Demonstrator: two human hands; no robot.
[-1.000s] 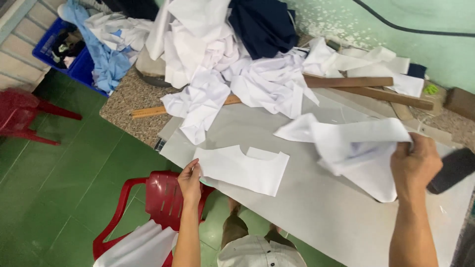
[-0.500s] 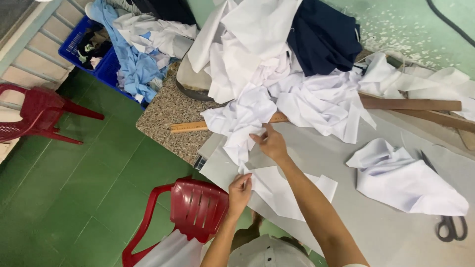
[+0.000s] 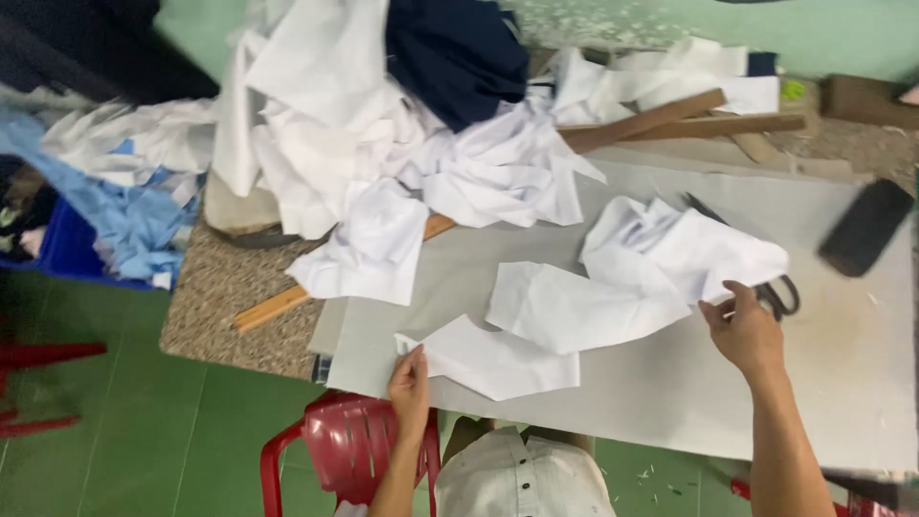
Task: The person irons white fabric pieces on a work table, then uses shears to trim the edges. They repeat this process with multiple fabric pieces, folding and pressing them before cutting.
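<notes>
We see our left hand [image 3: 410, 381] at the near edge of the grey board surface [image 3: 728, 402], its fingers pinched together on the left corner of a flat white cut fabric piece [image 3: 493, 359] that lies spread on the surface. Our right hand [image 3: 747, 330] is further right, its fingers closed on the near edge of a long crumpled white fabric piece [image 3: 661, 273], which runs from a bunched heap on the right to a flatter end just beyond the cut piece and touching it.

Just beside the right hand, partly under the crumpled cloth, lie black-handled scissors [image 3: 780, 292]. Near the right edge of the surface sits a dark oblong block [image 3: 866, 228], blurred.

At the far left, a tall heap of white cloth [image 3: 335, 124] spills over the speckled stone countertop [image 3: 235, 297] and onto the grey surface, with a navy blue garment [image 3: 459, 53] on top of it. Long wooden sticks [image 3: 661, 120] slant out from under the heap toward the far right.

Left of the countertop, light blue cloth [image 3: 134, 225] hangs over a blue bin [image 3: 67, 244]. Below the near edge stands a red plastic chair [image 3: 349, 450] on the green floor [image 3: 144, 421].
</notes>
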